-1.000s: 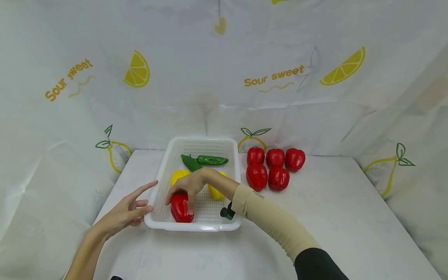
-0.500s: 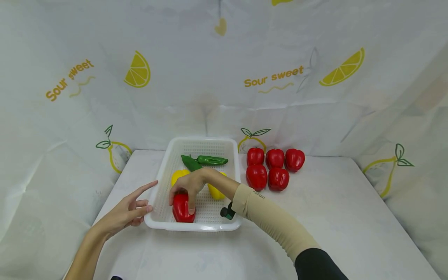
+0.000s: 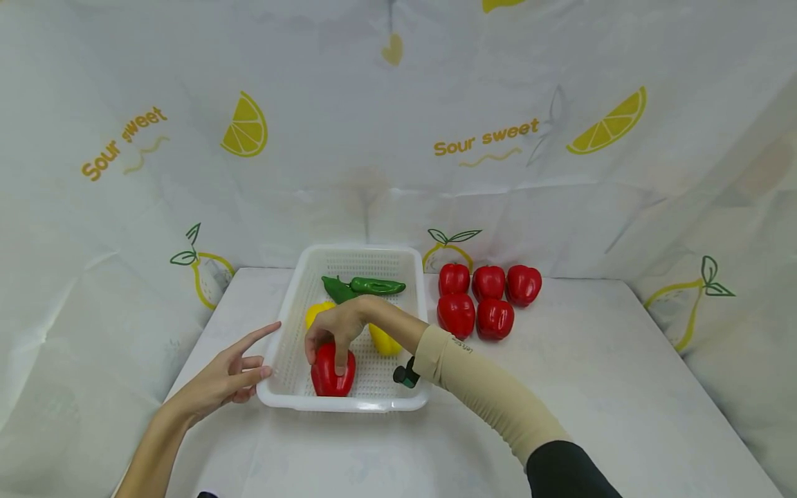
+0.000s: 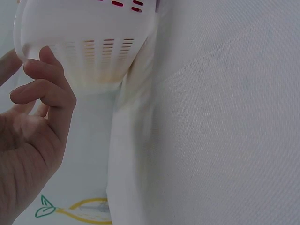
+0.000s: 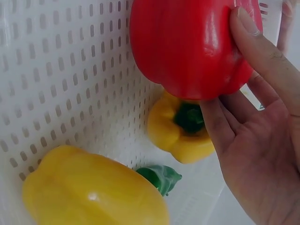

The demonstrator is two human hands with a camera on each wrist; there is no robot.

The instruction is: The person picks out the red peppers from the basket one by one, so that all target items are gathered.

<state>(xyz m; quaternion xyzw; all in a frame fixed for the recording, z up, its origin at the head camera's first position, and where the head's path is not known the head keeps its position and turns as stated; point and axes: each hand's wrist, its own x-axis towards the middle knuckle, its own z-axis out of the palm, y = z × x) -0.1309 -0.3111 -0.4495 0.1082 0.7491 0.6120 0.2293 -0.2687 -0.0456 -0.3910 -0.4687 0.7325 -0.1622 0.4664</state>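
Note:
In the head view, my right hand (image 3: 334, 328) reaches down into a white plastic basket (image 3: 342, 404) and grips a red bell pepper (image 3: 326, 380) near its front wall. The right wrist view shows the thumb along one side of this pepper (image 5: 187, 47) and fingers around its far end. My left hand (image 3: 225, 375) touches the basket's left rim, index finger extended and thumb against the edge. Two yellow bell peppers (image 3: 385, 342) lie in the basket, one partly behind my right hand. Two green peppers (image 3: 378, 286) lie toward its back wall.
Several red bell peppers (image 3: 456, 316) stand in two rows on the white table (image 3: 591, 380), right of the basket. A lemon-printed white sheet (image 3: 349, 152) hangs behind the table. A small dark device (image 3: 406, 374) sits at my right wrist.
The right hand has shifted slightly to the right inside the basket, and the red bell pepper has moved with it and turned a little. The left hand has stayed at the rim.

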